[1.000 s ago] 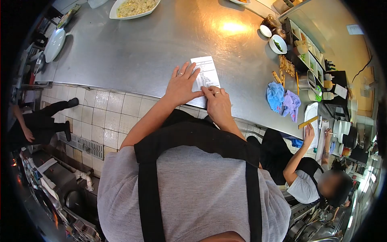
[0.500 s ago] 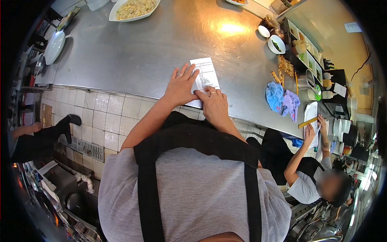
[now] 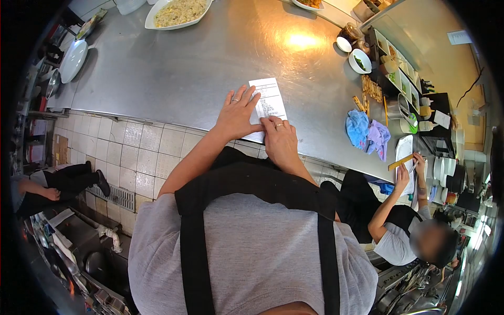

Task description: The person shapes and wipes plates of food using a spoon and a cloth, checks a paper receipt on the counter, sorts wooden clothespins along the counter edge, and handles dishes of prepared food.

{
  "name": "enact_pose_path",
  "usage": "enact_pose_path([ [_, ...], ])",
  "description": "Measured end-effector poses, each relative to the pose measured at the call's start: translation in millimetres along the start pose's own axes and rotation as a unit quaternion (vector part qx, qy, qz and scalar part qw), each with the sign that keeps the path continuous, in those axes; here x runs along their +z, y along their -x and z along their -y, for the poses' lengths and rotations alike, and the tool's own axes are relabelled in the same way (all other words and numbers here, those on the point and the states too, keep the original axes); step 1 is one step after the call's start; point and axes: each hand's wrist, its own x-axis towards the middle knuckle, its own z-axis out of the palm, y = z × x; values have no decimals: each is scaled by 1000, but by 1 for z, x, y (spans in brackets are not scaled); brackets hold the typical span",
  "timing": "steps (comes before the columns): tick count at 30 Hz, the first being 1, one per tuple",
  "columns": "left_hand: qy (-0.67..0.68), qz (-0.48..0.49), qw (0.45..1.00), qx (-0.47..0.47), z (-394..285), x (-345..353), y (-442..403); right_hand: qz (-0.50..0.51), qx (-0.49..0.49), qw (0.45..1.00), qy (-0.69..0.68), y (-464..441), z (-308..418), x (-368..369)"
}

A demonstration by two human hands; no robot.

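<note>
A printed white receipt lies on the steel counter in front of me, close to the near edge. My left hand rests flat with fingers spread, its fingertips at the receipt's left side. The lower part of the paper is under my right hand, whose bent fingers are pressed together on it. The thumb of my left hand reaches toward the right hand's fingertips. What lies beneath the right palm is hidden.
On the steel counter stand a dish of fried rice, a white plate, a bowl of greens and blue and purple cloths. At right a co-worker holds a yellow strip. Another person is at left.
My right fingers have shifted slightly on the receipt, closer together. The person at left has moved further into view. The counter items sit marginally lower in view.
</note>
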Motion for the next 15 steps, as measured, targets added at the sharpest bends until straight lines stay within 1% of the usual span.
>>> enact_pose_path([
  [4,-6,-13,1000,17,5,3,0,9,5,1000,7,3,-2,2],
  [10,10,-10,1000,13,0,-5,1,-36,-15,999,-28,5,-9,6],
  [15,34,8,999,14,4,-7,0,-43,-24,998,-40,5,-10,2],
])
